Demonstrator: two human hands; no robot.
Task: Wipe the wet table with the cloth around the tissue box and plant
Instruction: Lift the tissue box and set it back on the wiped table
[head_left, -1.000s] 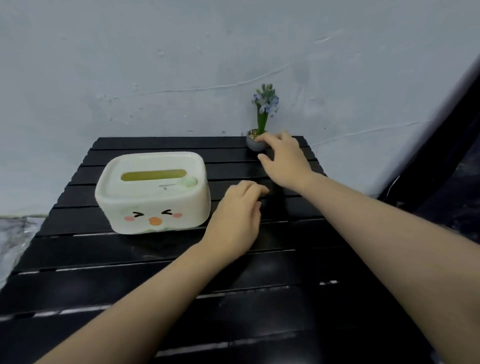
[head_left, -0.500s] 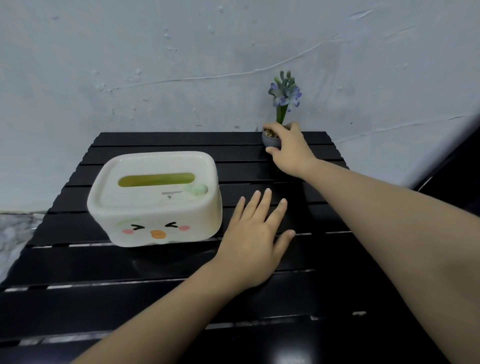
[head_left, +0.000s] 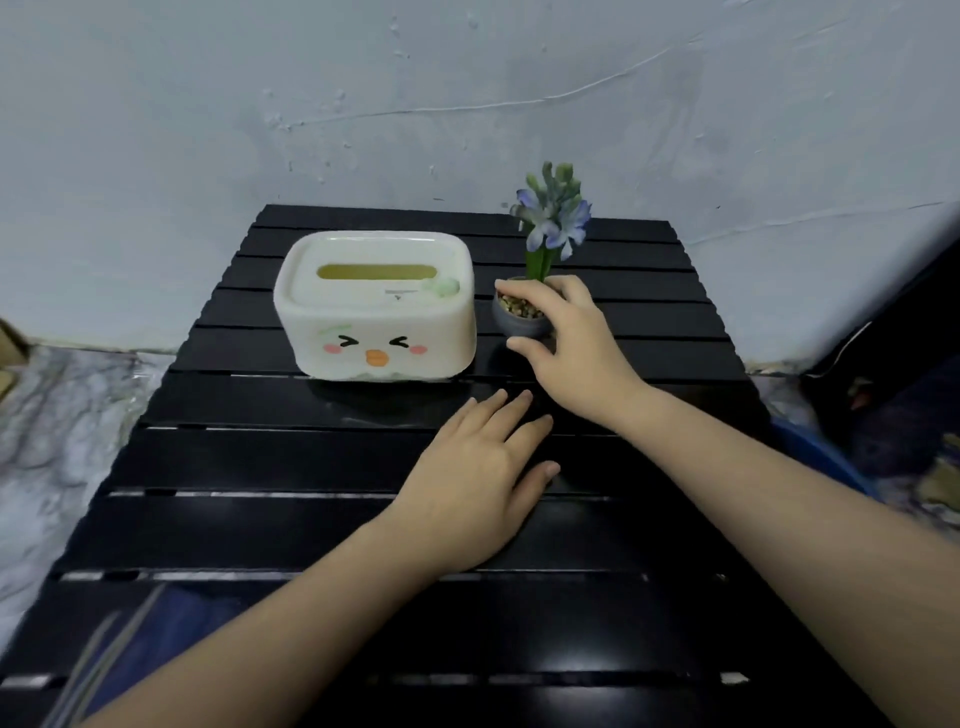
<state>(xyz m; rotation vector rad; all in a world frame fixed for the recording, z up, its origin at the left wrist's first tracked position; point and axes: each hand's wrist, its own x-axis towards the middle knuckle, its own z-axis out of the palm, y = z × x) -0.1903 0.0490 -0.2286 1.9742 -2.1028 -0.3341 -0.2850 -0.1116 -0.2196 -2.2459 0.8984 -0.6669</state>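
The right hand (head_left: 574, 345) gripped the plant (head_left: 524, 312) pot beside the tissue box (head_left: 374, 306), probably clearing space to wipe. The left hand (head_left: 475, 480) lay spread flat on the table (head_left: 260, 519); no cloth showed.

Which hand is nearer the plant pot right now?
Right. The right hand grips the plant pot, fingers curled around its rim and side. The left hand lies flat on the black table, nearer the camera and apart from the pot.
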